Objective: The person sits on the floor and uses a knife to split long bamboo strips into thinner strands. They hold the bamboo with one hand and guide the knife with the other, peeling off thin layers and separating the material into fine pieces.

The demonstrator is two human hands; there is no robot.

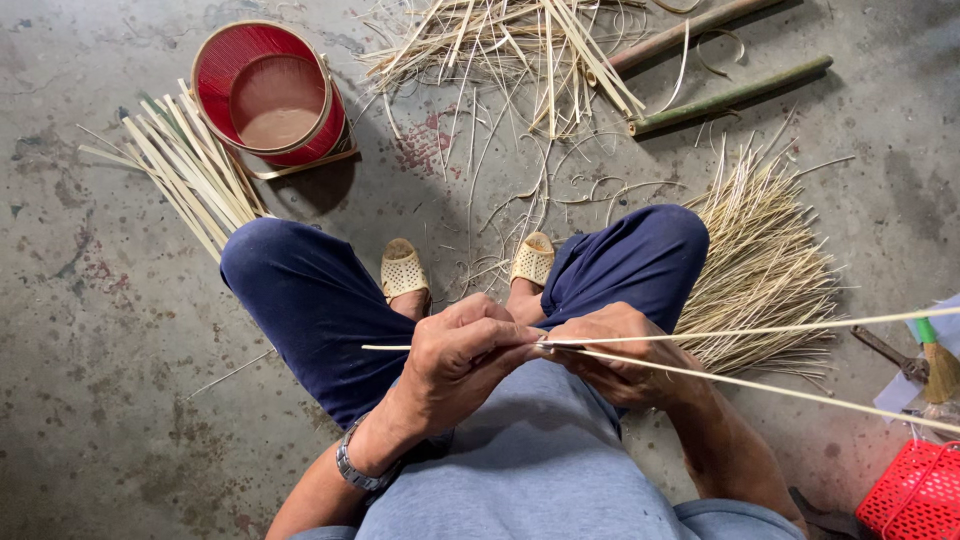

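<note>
Grip: the left hand (462, 345) and the right hand (622, 352) meet over the person's lap. Both are curled tight and pinch a thin bamboo strip (720, 335).
Strip: it is pale, long and flat. At the hands it splits into two thin halves that run off to the right edge, one a bit higher than the other. A short end pokes out to the left of the left hand.
Wrist: a silver metal watch (362, 468) sits on the left arm.
Clothes: dark blue trousers and a grey-blue shirt. The feet wear tan sandals (403, 270) with little holes.
Bucket: a round red bucket (270, 92) stands at the top left. Its sides have fine ridges and its rim is pale.
Flat sticks: a bunch of wide, pale flat sticks (185, 170) lies just beside the bucket.
Thin pile: a fan of very thin, straw-like strips (765, 265) lies by the right knee.
Messy pile: loose strips and curly shavings (510, 45) lie at the top.
Poles: two round green bamboo poles (730, 95) lie at the top right.
Basket: a red plastic basket (918, 495) with a grid of holes sits in the bottom right corner.
Floor: grey concrete floor (100, 350), rough and stained.
</note>
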